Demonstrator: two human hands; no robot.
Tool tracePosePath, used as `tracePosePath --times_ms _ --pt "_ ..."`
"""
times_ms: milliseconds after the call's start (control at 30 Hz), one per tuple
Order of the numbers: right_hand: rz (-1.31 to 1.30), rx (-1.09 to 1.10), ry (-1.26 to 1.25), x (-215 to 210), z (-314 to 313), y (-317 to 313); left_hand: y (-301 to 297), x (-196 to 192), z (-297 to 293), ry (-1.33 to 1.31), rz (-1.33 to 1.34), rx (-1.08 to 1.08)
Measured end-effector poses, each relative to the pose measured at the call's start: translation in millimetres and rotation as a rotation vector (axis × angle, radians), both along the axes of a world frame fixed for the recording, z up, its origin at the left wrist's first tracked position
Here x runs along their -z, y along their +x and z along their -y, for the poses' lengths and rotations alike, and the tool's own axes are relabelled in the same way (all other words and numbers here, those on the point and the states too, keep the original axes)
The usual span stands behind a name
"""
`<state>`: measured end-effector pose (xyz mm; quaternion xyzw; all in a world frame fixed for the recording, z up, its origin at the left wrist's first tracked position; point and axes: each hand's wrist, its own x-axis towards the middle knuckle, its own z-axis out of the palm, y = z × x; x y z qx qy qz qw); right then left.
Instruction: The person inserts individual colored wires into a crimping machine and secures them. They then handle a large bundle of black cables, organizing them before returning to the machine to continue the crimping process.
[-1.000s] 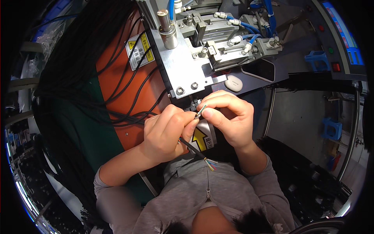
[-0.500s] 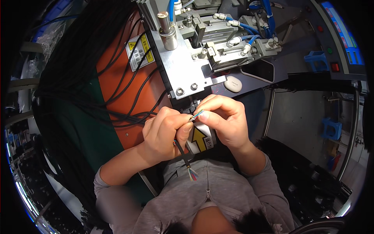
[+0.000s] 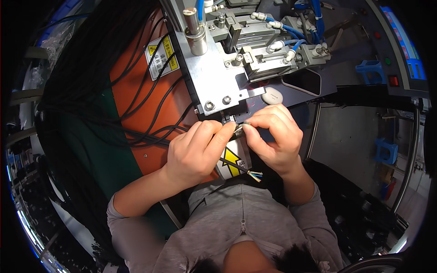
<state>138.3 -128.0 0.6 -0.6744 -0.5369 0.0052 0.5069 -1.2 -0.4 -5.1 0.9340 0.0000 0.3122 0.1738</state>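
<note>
A: Which step is this?

B: Fitting, I'd judge. Both hands meet just below the plate (image 3: 214,75), right under its lower edge. The left hand (image 3: 195,152) and right hand (image 3: 275,136) pinch a small metal connector (image 3: 240,128) between them, fingertips almost touching.

A: How closed are the fingers?

B: Tight. Left thumb and forefinger are shut on the connector's near end; the right fingers (image 3: 255,132) curl over its other side. Nothing spare is held that I can see.

A: And the cable?

B: The cable (image 3: 236,166) runs down from under the left hand, away from the plate; its stripped end with coloured wires (image 3: 256,174) hangs free below both hands, toward the person's chest.

A: Next move?

B: Probably a small, steady push or twist to seat the connector, with the grip kept firm. Whether it already touches the slot under the plate, I cannot tell; the fingers hide it.
</note>
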Motion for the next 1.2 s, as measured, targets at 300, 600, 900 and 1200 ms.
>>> tracePosePath --times_ms 300,600,900,1200 --pt "-0.081 0.045 -0.097 27.6 -0.9 1.6 -3.8 1.3 5.1 0.137 -0.107 -0.013" --pt "-0.011 0.013 -0.118 31.6 -5.5 -0.2 -4.5 -3.4 7.3 0.194 -0.191 -0.056" --pt "-0.136 0.05 -0.095 40.7 -9.8 -1.0 -1.6 -7.3 10.4 0.127 -0.257 -0.082" --pt "-0.271 0.049 -0.066 45.4 -8.9 -0.8 3.0 -5.0 8.6 0.155 -0.214 -0.101"
